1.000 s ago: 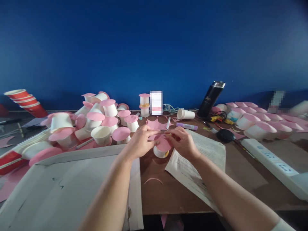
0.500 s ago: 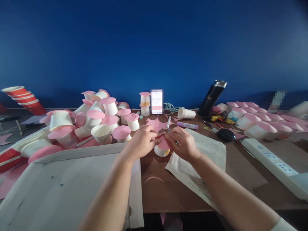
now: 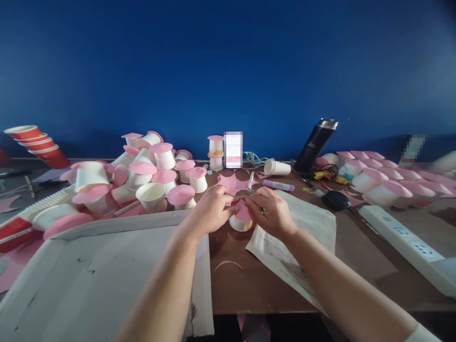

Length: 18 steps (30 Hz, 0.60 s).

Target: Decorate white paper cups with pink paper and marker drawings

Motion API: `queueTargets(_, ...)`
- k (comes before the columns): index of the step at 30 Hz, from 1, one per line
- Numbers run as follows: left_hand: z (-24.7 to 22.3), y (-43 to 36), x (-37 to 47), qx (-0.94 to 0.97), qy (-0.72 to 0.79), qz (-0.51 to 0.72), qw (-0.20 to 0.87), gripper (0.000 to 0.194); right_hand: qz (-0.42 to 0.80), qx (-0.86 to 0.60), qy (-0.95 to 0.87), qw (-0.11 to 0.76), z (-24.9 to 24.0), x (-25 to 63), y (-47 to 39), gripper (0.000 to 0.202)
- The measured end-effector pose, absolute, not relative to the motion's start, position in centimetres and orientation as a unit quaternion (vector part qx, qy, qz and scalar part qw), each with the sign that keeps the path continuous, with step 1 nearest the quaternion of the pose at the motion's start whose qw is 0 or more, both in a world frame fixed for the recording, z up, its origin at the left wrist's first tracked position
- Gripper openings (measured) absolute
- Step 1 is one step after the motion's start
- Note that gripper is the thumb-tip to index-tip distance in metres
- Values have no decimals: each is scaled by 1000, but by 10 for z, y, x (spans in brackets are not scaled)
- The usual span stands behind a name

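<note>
At the middle of the table, a white paper cup (image 3: 241, 224) with yellow marks stands upside down under a pink paper disc (image 3: 244, 212). My left hand (image 3: 215, 208) pinches the disc's far edge from the left, thumb and fingers closed. Opposite it, my right hand (image 3: 272, 209) is closed on the same edge, its fingertips close to the left ones. A small dark band shows by the right fingers; I cannot make out what it is. The fingers partly hide the disc. Just beyond them lies a pink paper offcut (image 3: 233, 183) with a jagged outline.
Many cups with pink discs (image 3: 142, 168) crowd the left, behind a white box lid (image 3: 135, 270). A printed sheet (image 3: 309, 218) lies under my right forearm. Farther right are a purple glue stick (image 3: 278, 185), a black flask (image 3: 315, 147) and a power strip (image 3: 406, 247).
The view has shifted very slightly. Both hands stay at the disc's far edge, with only small finger movements.
</note>
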<state>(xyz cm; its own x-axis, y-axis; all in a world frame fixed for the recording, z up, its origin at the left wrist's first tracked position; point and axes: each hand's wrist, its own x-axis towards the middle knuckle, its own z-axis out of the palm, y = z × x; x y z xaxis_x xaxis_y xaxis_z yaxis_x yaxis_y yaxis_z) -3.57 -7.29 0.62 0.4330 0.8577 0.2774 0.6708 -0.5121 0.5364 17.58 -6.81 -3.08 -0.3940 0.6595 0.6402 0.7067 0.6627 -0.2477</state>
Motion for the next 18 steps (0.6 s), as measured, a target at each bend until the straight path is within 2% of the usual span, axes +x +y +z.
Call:
queueTargets(14,3,-72,-37,826,463,276,166,21,-76,-387,-832,391,-32,175,-67,25)
queueTargets(18,0,-67,-41,816,453,306,186,36,-51,-393,-819,416,-32,174,-67,28)
